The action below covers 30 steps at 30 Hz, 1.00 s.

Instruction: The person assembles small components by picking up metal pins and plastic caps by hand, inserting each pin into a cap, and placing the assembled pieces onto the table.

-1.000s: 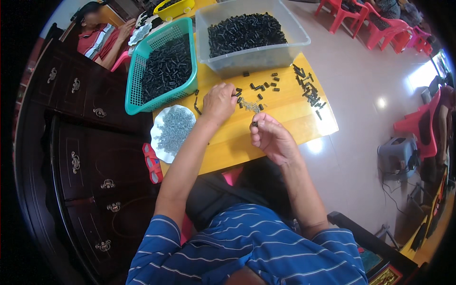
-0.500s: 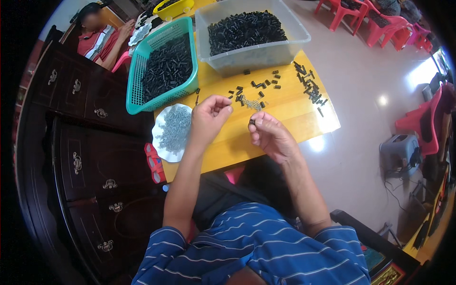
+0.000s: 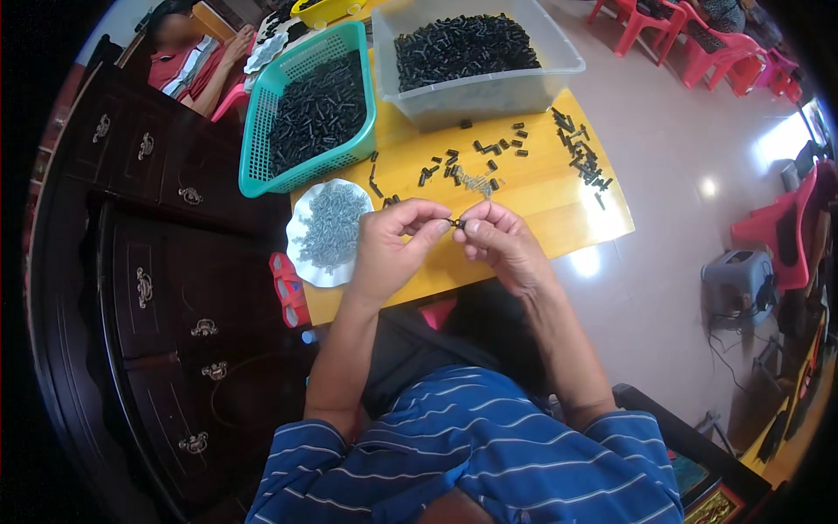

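Note:
Both hands meet above the near part of the yellow table (image 3: 559,214). My right hand (image 3: 515,249) pinches a small black cylindrical piece (image 3: 462,224) between thumb and forefinger. Facing it, my left hand (image 3: 394,251) is closed in a pinch, its fingertips right at the piece's left end; what they hold is too small to make out. Beyond the hands, loose black cylindrical pieces (image 3: 492,165) lie scattered around a little heap of small metal parts (image 3: 472,182). A white scalloped plate (image 3: 301,266) of silvery small parts (image 3: 332,225) stands left of my left hand.
Behind the plate stands a teal basket (image 3: 370,96) of black pieces. Beside it is a clear plastic bin (image 3: 489,96), also filled. Longer black pieces (image 3: 583,157) lie along the right table edge. Dark drawers (image 3: 166,262) rise at left; another person (image 3: 196,65) sits far left.
My hands have come together, the left fingertips reaching the black piece in my right hand. The view has shifted slightly; a few black pieces now show beyond my left hand.

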### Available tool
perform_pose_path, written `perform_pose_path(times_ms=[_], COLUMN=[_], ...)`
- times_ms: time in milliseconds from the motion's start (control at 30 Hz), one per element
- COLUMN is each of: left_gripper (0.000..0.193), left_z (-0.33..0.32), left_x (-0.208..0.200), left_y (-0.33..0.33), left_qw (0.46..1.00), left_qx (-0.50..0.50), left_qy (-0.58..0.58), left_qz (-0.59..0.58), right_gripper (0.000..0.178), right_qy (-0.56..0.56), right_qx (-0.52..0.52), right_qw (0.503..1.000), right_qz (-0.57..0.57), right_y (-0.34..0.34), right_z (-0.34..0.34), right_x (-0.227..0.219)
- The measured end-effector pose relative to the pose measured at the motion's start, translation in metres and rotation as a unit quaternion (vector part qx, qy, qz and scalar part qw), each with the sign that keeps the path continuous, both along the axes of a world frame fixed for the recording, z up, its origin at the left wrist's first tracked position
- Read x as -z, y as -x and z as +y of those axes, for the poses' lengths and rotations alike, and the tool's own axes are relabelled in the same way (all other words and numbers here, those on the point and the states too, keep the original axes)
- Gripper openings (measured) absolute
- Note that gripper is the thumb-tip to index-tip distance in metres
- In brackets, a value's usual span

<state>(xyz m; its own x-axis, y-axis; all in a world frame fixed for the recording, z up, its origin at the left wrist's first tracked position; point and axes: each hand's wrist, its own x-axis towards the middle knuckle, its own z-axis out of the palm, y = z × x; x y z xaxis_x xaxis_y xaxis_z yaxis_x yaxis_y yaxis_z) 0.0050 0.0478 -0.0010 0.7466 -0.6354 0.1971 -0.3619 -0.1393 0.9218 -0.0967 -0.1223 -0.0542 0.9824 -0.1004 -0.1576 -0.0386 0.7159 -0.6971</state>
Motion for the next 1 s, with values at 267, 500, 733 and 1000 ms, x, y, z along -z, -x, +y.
perform_pose_path(times_ms=[267, 500, 733, 1000], left_gripper=[0.012, 0.011, 0.011, 0.015], left_z=[-0.004, -0.005, -0.002, 0.0], left_x=[-0.003, -0.01, -0.025, -0.027], left_y=[0.001, -0.003, -0.016, -0.019], left_qw=[1.0, 0.991, 0.975, 0.976], left_qx=[0.002, 0.037, 0.099, 0.137], left_qy=[-0.014, -0.039, -0.075, -0.036], left_qz=[-0.027, -0.125, -0.184, -0.166], right_gripper=[0.012, 0.011, 0.009, 0.014], right_qy=[0.018, -0.015, 0.051, -0.112], right_qx=[0.005, -0.018, 0.009, -0.087], right_qw=[1.0, 1.0, 0.999, 0.99], right_qz=[0.002, -0.007, 0.005, -0.024], right_y=[0.0, 0.001, -0.001, 0.001], right_z=[0.001, 0.0, 0.007, 0.007], right_x=[0.002, 0.004, 0.007, 0.006])
